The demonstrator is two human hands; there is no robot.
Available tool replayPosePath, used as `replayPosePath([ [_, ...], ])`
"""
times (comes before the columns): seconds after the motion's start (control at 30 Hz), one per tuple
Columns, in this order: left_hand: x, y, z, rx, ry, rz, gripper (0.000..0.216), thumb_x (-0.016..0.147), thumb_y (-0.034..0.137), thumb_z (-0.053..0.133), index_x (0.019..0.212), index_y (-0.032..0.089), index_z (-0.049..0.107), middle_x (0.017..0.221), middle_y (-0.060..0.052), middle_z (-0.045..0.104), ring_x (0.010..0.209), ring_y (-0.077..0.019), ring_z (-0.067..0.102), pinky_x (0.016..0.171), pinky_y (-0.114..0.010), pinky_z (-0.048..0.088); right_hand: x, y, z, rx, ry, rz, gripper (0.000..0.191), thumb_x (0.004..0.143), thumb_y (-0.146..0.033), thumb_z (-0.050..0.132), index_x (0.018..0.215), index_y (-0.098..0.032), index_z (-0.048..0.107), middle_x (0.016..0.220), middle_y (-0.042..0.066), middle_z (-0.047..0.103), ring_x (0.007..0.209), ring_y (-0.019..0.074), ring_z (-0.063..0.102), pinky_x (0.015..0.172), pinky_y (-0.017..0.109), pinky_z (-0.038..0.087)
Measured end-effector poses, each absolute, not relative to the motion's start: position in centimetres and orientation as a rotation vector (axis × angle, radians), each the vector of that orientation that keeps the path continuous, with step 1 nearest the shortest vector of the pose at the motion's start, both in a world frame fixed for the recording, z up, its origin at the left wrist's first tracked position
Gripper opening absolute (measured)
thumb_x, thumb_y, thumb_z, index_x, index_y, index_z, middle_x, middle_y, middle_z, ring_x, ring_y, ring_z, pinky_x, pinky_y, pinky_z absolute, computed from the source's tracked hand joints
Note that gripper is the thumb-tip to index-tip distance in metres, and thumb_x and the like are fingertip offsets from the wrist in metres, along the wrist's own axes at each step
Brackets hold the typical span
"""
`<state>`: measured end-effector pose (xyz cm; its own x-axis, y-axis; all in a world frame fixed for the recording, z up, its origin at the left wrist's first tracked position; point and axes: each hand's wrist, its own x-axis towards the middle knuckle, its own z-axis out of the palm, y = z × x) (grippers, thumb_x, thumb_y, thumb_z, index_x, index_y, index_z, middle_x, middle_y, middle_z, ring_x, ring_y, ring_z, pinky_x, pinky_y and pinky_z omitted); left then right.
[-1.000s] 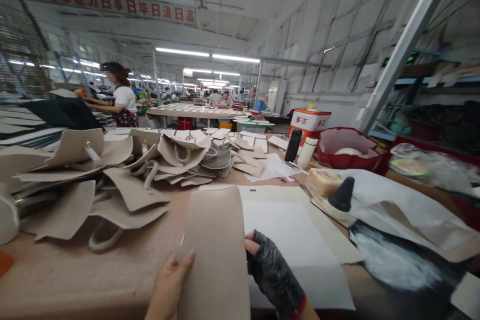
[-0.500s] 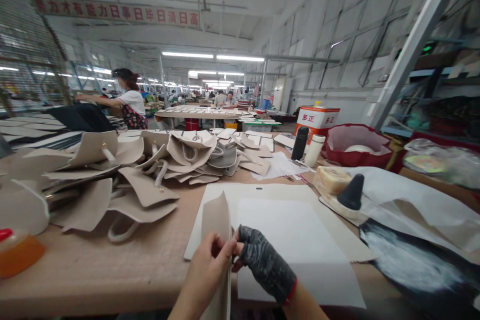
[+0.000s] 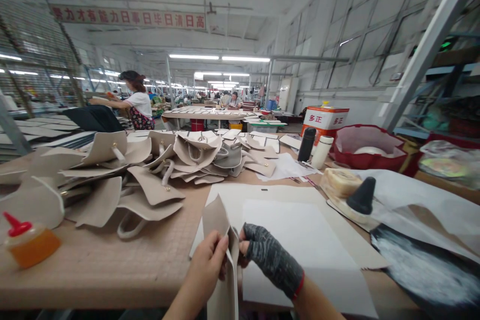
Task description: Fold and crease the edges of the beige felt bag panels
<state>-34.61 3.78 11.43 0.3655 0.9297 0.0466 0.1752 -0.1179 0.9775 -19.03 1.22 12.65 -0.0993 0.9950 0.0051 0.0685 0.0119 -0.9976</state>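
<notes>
A beige leather bag panel [image 3: 216, 217] stands on edge at the front of the table, a second layer parting from it on the right. My bare left hand [image 3: 206, 262] grips its left side, thumb on top. On the right layer's edge, my right hand [image 3: 268, 255], in a grey fingerless glove with a red cuff, is closed in a pinch; its fingertips are partly hidden behind the leather. Below the hands lie a pale board [image 3: 221, 197] and a white paper sheet [image 3: 296, 240]. A heap of similar beige panels with looped handles [image 3: 155, 187] is piled to the left.
A bottle of orange liquid [image 3: 32, 246] with a red nozzle stands at left. To the right are a black flask [image 3: 307, 144], a white flask [image 3: 321, 153], a red tub [image 3: 343, 152], a black cone [image 3: 362, 197] and a white-smeared black sheet [image 3: 420, 267]. A co-worker [image 3: 140, 104] stands beyond.
The two leather layers, pressed close before, now spread apart at the top between my hands. My right hand has shifted slightly right. The whole view has swung a little left.
</notes>
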Motion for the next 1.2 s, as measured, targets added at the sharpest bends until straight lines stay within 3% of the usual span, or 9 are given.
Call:
replayPosePath([
  [0.13,-34.8,3.8,12.4,1.576,1.041,0.954,0.035,0.079,0.051,0.043,0.06,0.022,0.037,0.047,0.008,0.043,0.038,-0.0109,0.046,0.039,-0.021,0.037,-18.4,1.5,13.6,-1.312,-1.278,1.214,0.013,0.061,-0.029,0.05,0.06,-0.016,0.049,0.052,0.0,0.056,0.049,0.0134,0.054,0.048,0.025,0.044],
  [0.3,-33.8,3.9,12.7,1.76,1.085,0.973,0.029,0.083,0.042,0.041,0.061,0.023,0.039,0.047,0.005,0.047,0.043,-0.0138,0.05,0.045,-0.023,0.039,-20.3,1.3,13.7,-1.274,-1.295,1.164,0.032,0.069,-0.046,0.055,0.077,-0.015,0.052,0.068,0.002,0.058,0.061,0.0164,0.058,0.05,0.026,0.046],
  [0.4,-33.5,3.9,12.7,1.717,1.076,0.974,0.028,0.084,0.042,0.04,0.063,0.023,0.038,0.047,0.005,0.047,0.043,-0.0147,0.051,0.043,-0.024,0.038,-21.3,0.8,13.1,-1.265,-1.321,1.147,0.038,0.073,-0.051,0.051,0.084,-0.015,0.051,0.069,0.003,0.06,0.058,0.0159,0.056,0.05,0.027,0.044],
  [0.5,-33.8,3.8,12.8,1.726,1.078,1.0,0.028,0.085,0.042,0.039,0.063,0.023,0.039,0.048,0.004,0.05,0.046,-0.0154,0.052,0.047,-0.024,0.04,-21.0,0.3,12.1,-1.325,-1.417,1.116,0.028,0.074,-0.043,0.052,0.085,-0.016,0.053,0.072,0.004,0.061,0.059,0.016,0.055,0.052,0.027,0.043],
  [0.67,-34.8,4.0,13.0,1.815,1.119,1.029,0.031,0.085,0.041,0.039,0.061,0.023,0.039,0.047,0.004,0.052,0.047,-0.0151,0.052,0.051,-0.025,0.038,-17.9,0.3,10.5,-1.618,-1.539,0.577,0.01,0.072,-0.029,0.052,0.066,-0.02,0.052,0.067,0.004,0.057,0.064,0.0179,0.051,0.062,0.031,0.041],
  [0.8,-35.4,4.3,13.6,1.764,1.124,1.034,0.03,0.084,0.042,0.041,0.06,0.023,0.038,0.046,0.005,0.051,0.045,-0.0146,0.053,0.049,-0.024,0.038,-15.1,1.4,10.9,-1.648,-1.483,0.667,0.01,0.072,-0.027,0.048,0.065,-0.02,0.049,0.059,-0.001,0.05,0.055,0.0139,0.046,0.054,0.027,0.038],
  [0.9,-34.8,4.4,13.9,1.762,1.086,1.011,0.03,0.084,0.041,0.041,0.06,0.023,0.038,0.045,0.005,0.051,0.045,-0.0149,0.053,0.05,-0.024,0.038,-15.1,1.8,11.8,-1.585,-1.486,0.711,0.011,0.072,-0.025,0.049,0.079,-0.018,0.055,0.07,0.001,0.056,0.062,0.0147,0.051,0.057,0.027,0.041],
  [1.03,-33.5,4.1,13.7,1.835,1.114,1.021,0.03,0.085,0.039,0.04,0.059,0.023,0.037,0.045,0.004,0.052,0.046,-0.0154,0.051,0.05,-0.025,0.036,-17.7,1.7,12.8,-1.427,-1.521,0.661,0.036,0.075,-0.03,0.052,0.11,-0.019,0.053,0.096,0.007,0.059,0.076,0.0181,0.056,0.066,0.031,0.045],
  [1.2,-33.6,3.3,13.6,1.818,1.122,1.028,0.031,0.084,0.04,0.039,0.059,0.023,0.036,0.044,0.004,0.05,0.045,-0.0149,0.05,0.048,-0.024,0.035,-18.7,3.3,13.1,-1.421,-1.571,0.555,0.014,0.078,-0.03,0.051,0.084,-0.022,0.06,0.081,0.003,0.061,0.076,0.019,0.055,0.075,0.033,0.04],
])
